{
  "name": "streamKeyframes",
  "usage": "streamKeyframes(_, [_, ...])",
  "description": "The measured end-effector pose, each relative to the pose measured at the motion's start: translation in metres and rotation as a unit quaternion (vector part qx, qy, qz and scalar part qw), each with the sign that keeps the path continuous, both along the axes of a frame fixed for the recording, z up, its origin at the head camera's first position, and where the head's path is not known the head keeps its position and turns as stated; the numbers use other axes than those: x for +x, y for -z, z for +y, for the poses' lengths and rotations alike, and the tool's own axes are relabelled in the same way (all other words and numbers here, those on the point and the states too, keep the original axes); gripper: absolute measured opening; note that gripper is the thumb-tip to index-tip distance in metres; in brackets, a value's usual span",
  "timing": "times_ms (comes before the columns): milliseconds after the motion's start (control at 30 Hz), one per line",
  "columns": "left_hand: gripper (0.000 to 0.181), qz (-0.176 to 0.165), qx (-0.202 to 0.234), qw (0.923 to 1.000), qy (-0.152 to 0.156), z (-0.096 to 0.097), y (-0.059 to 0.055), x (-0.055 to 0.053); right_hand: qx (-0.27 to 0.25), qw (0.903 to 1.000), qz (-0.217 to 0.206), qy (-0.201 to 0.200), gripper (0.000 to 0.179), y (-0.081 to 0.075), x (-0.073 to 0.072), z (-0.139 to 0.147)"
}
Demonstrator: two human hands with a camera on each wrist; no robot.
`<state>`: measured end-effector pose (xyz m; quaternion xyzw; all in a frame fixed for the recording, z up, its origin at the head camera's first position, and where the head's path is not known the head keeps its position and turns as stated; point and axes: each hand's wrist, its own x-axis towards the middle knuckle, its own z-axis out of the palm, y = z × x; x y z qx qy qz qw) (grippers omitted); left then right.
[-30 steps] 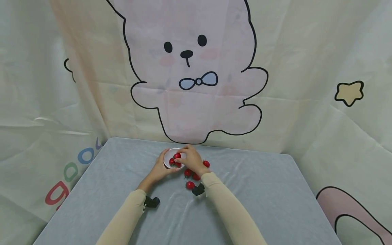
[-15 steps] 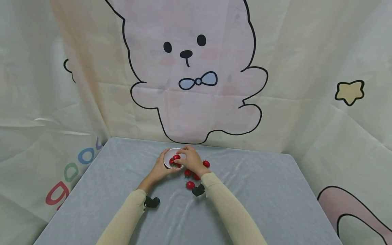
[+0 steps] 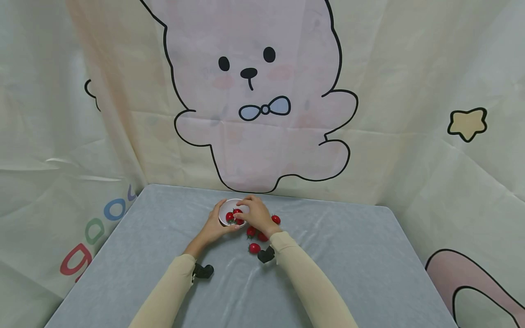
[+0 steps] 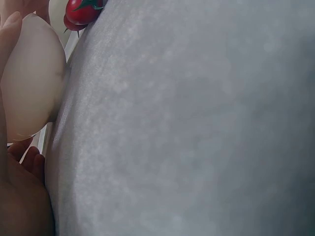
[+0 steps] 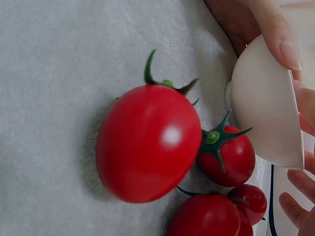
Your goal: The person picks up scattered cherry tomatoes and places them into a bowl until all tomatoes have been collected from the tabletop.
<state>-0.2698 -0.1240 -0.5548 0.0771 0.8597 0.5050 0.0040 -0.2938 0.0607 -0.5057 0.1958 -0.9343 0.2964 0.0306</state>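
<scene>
My left hand holds a small white bowl on the table, with fingers round the far-left side and thumb along the near rim. Several red cherry tomatoes with green stems lie in it. Over the bowl's right side is my right hand, its thumb near the tomatoes and its forefinger apart from the thumb. In the right wrist view a large-looking tomato lies on the cloth near the bowl. The left wrist view catches the bowl's outside; the tomatoes inside are hidden there.
Several loose tomatoes lie on the grey cloth-covered table, just right of and nearer than the bowl, partly under my right wrist. One more tomato lies beyond that wrist. A printed curtain hangs behind the table.
The uppermost tomato in the bowl has dropped slightly, away from my right forefinger and down against the others. Both hands have stayed almost still.
</scene>
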Motion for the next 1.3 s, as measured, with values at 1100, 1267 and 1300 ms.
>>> streamKeyframes(1100, [0.108,0.008,0.017,0.9998,-0.003,0.0,0.003,-0.001,-0.039,0.9989,0.026,0.004,0.042,-0.031,0.001,0.069])
streamKeyframes(1267, [0.107,0.012,0.019,0.9997,0.003,0.0,0.003,-0.002,-0.04,0.9987,0.02,0.025,0.043,-0.025,0.001,0.089])
streamKeyframes(1300, [0.108,0.011,0.02,0.9997,0.003,0.0,0.003,-0.002,-0.037,0.9987,0.019,0.03,0.043,-0.023,0.002,0.093])
